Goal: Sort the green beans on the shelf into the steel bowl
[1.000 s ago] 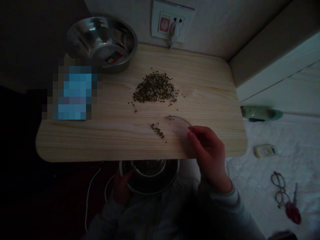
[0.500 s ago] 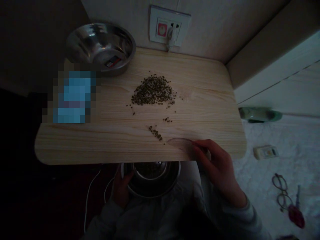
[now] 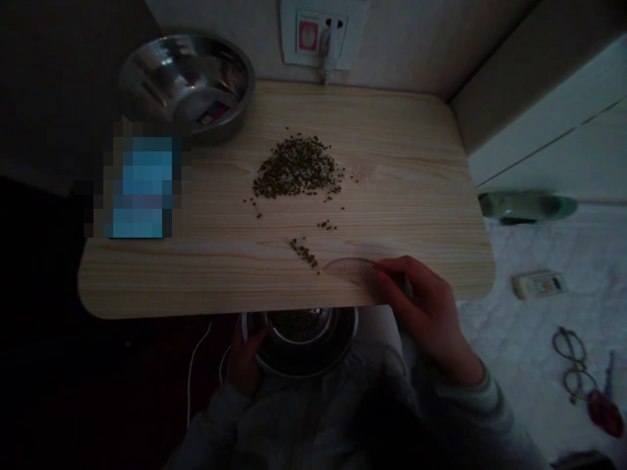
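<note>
Pinched in my right hand [image 3: 424,303] is a clear plastic protractor [image 3: 350,269], its curved edge lying on the wooden tabletop [image 3: 196,281]. Just left of its tip is a short line of small green beans [image 3: 304,253], which look like mung beans. A larger bean pile [image 3: 296,166] is spread farther back, with a few strays between. Below the table's front edge my left hand [image 3: 246,359] grips the rim of a steel bowl [image 3: 313,365], thumb over the side. The bowl's far part is hidden under the table; dark contents show dimly inside.
A large steel basin [image 3: 189,85] stands at the back left, behind a blurred-out lit screen [image 3: 144,189]. A plug sits in the wall socket [image 3: 323,36]. On the white bedding to the right lie a green bottle-like object [image 3: 529,205], a remote [image 3: 539,284] and glasses [image 3: 571,359].
The whole view has shifted slightly. My right hand and the protractor stay almost in place beside the line of beans, and my left hand still holds the bowl.
</note>
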### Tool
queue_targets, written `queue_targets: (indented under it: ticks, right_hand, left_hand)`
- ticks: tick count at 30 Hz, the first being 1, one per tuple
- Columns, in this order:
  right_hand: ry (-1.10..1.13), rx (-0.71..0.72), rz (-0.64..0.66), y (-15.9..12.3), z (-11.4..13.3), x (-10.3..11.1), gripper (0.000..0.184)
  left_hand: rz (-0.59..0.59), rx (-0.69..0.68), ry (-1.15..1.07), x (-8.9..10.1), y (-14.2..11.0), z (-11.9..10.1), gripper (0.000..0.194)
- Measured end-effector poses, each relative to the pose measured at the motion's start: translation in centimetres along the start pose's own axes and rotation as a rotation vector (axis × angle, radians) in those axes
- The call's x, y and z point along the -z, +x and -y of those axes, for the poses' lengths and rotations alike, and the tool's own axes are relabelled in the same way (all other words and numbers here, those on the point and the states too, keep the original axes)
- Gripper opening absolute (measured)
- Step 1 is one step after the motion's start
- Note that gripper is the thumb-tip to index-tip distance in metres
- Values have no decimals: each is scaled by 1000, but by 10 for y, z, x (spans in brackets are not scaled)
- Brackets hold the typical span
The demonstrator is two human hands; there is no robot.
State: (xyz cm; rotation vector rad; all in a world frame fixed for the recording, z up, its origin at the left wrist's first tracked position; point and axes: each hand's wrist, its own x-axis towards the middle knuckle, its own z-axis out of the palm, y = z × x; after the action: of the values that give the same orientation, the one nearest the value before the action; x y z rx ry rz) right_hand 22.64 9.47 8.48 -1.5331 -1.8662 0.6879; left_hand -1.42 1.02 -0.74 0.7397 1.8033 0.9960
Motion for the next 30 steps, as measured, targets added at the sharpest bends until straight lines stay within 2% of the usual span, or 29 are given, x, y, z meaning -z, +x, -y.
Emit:
queue_targets:
  ticks: [7, 11, 14, 21, 25, 30]
  right_hand:
    - [10, 31, 28, 2, 2, -3, 10]
    - [4, 38, 30, 2, 2, -4, 10]
    - [6, 45, 37, 2, 2, -5, 10]
    - [42, 70, 88, 3, 6, -8, 10]
    - [59, 91, 129, 1, 8, -10, 10]
    - [102, 102, 178, -4, 12, -12, 10]
  left_hand:
    - [-37, 22, 17, -1, 1, 1, 19]
    - [-61, -23, 54, 1, 1, 7, 12]
    - [-66, -23, 56, 1, 1, 8, 15]
    - [-94, 83, 5, -4, 1, -1, 23]
    - [-75, 66, -41, -5, 2, -2, 26]
    - [-57, 6, 56, 2, 1, 4, 13]
